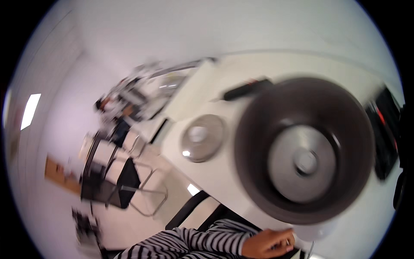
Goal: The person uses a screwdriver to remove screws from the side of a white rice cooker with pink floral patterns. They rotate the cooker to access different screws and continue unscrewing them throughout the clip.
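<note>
A large dark brown bowl (254, 151) sits on the white table (202, 177) at the right, with a round silver metal piece (284, 168) inside it. A round brownish lid (205, 144) lies to its left. My left hand (267, 243), at the end of a striped sleeve, is low in the picture below the bowl, near the table's front edge, its fingers curled; what they hold, if anything, I cannot make out. A blurred translucent item (315, 233) shows under the bowl's near rim. My right hand is not visible.
A dark handled item (239, 90) lies behind the lid. Black items with red parts (381, 134) are at the far right. To the left are black chairs (129, 185), a person (105, 105) near cluttered tables (168, 82), and a wooden board (58, 172). The view is blurred.
</note>
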Motion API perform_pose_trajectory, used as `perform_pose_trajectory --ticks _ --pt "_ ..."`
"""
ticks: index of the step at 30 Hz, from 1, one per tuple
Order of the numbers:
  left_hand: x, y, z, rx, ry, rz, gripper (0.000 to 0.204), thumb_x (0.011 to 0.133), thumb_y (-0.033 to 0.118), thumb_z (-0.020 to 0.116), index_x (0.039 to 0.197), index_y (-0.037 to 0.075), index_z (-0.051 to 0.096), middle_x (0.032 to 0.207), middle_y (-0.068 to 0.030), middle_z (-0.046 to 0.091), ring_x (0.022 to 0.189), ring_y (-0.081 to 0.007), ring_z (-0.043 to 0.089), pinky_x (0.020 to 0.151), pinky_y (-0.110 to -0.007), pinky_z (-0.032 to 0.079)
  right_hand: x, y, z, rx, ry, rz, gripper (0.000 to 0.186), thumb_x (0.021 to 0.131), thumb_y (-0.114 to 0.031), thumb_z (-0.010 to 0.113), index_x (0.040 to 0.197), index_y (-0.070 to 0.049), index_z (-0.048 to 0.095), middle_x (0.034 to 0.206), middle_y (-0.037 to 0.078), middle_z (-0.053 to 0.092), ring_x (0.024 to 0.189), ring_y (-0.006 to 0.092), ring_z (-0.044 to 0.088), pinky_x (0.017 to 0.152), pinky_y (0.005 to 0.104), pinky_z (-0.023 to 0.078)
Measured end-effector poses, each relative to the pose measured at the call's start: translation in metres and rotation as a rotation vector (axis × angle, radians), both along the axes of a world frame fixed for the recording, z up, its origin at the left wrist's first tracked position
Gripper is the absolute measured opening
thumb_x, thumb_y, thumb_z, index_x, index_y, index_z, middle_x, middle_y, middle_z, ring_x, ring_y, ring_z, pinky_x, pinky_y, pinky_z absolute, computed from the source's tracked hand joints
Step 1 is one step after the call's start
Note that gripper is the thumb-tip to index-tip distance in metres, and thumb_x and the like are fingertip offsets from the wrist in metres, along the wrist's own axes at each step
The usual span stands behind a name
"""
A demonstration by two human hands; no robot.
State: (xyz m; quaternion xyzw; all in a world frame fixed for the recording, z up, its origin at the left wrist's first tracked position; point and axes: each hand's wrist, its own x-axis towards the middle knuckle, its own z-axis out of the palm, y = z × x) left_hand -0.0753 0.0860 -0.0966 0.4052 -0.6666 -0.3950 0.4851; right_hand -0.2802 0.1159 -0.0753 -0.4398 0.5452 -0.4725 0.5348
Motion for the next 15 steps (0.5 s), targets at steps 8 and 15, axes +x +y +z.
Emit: perform_pose_trajectory --ticks 8,15 --pt "-0.001 -0.003 0.015 -0.045 0.101 0.170 0.051 0.091 0.020 0.044 0.135 0.006 0.023 0.071 -0.0078 0.057 0.050 -0.0156 0.047 0.050 -0.028 0.040 0.005 -0.026 0.011 -0.331 0.324 0.266 0.036 0.089 -0.028 0.048 0.107 0.003 0.053 0.099 0.017 0.054 0.078 0.0195 0.051 0.068 0.0324 0.042" --pt "-0.025 -0.009 0.004 0.057 -0.004 0.138 0.046 0.090 0.023 0.044 0.131 0.007 0.030 0.074 -0.0074 0.058 0.058 -0.0180 0.052 0.054 -0.030 0.042 -0.025 -0.052 -0.009 -0.368 0.297 0.541 0.036 0.090 -0.025 0.043 0.102 0.008 0.051 0.065 0.009 0.050 0.045 0.0146 0.047 0.041 0.0263 0.043"
